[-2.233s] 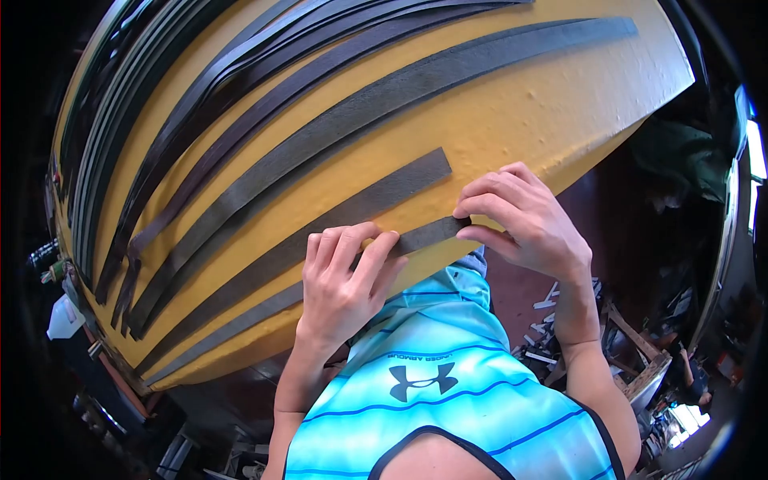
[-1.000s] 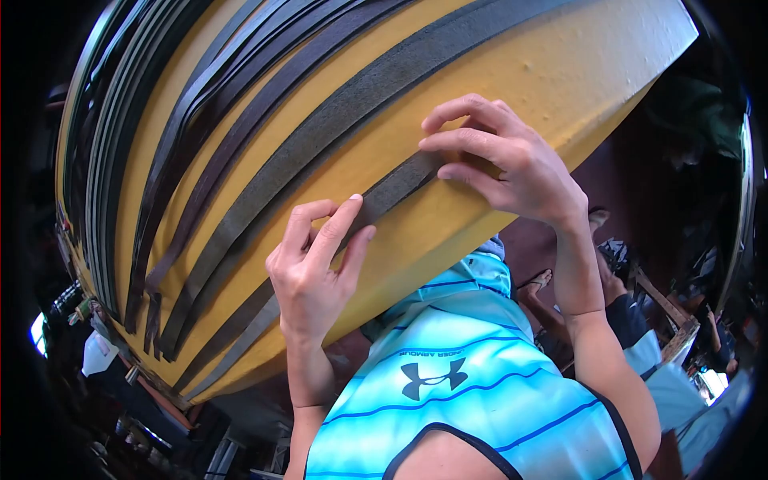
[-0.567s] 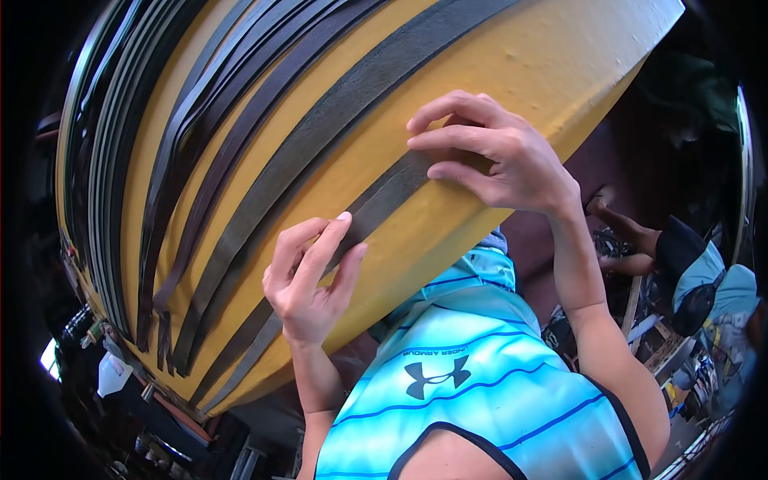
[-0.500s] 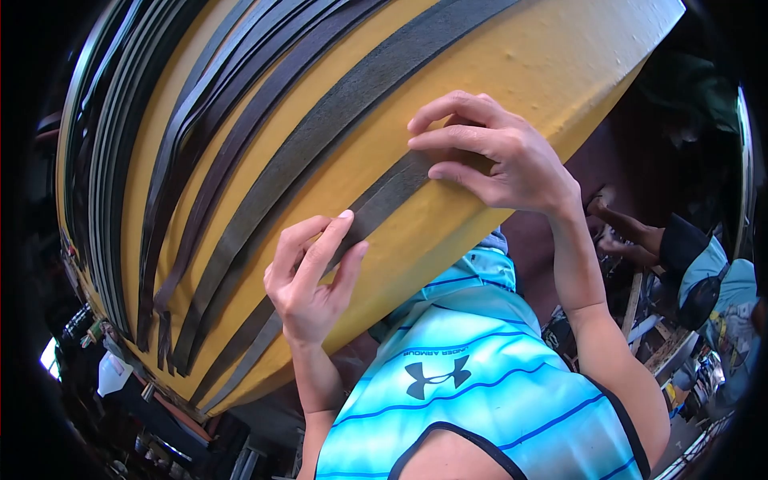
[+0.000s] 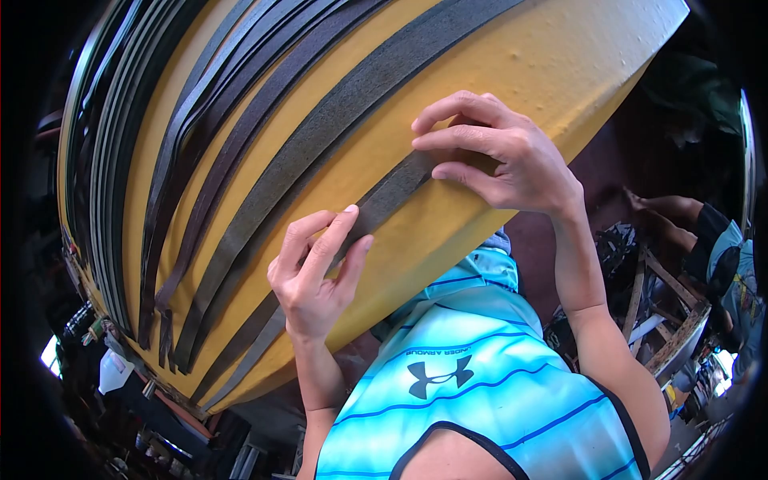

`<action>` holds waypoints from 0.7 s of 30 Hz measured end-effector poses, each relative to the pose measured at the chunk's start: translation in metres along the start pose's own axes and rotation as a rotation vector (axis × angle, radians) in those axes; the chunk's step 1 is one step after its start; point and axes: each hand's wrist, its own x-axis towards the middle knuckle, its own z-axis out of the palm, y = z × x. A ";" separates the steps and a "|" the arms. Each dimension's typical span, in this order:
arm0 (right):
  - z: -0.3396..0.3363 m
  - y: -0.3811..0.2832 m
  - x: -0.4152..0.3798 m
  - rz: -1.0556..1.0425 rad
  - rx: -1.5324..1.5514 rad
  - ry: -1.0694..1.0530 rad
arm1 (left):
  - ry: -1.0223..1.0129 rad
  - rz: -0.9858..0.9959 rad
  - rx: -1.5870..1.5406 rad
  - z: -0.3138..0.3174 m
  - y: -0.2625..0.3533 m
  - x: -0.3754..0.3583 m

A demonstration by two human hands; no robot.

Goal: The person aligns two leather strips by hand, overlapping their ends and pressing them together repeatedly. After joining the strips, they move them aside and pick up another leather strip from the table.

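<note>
A short dark grey strip [image 5: 394,189], leathery or rubbery in look, lies along the lower part of a curved yellow surface [image 5: 432,232]. On its lower left portion, my left hand [image 5: 316,268] pinches it lightly, index fingertip at the upper edge and thumb at the lower. Further up, my right hand [image 5: 504,152] spans the strip's upper part between curled fingers and thumb; the palm and curled fingers hide that end. A wider dark strip [image 5: 320,136] lies just above, apart from both hands.
Several long dark strips [image 5: 240,132] hang over the yellow form to the left, some bunched together. A white plastic container [image 5: 114,372] sits at lower left. To the right, another person [image 5: 720,248] is near a wooden frame [image 5: 672,280] and clutter on the floor.
Both hands keep nearly the same hold on the strip, with only a tiny shift in view. The other person at the right has moved, showing more of the wooden frame.
</note>
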 end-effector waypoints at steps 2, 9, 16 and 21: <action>0.000 0.000 0.000 0.000 0.000 0.002 | 0.002 -0.003 -0.001 0.001 -0.002 0.001; -0.002 -0.001 0.000 0.004 -0.029 -0.012 | 0.043 0.086 0.033 0.003 -0.007 0.003; -0.002 0.000 0.000 -0.003 -0.028 -0.009 | 0.032 0.048 0.063 0.003 -0.004 0.003; -0.002 0.000 0.000 0.000 -0.012 -0.010 | -0.020 0.017 0.085 0.001 -0.003 0.003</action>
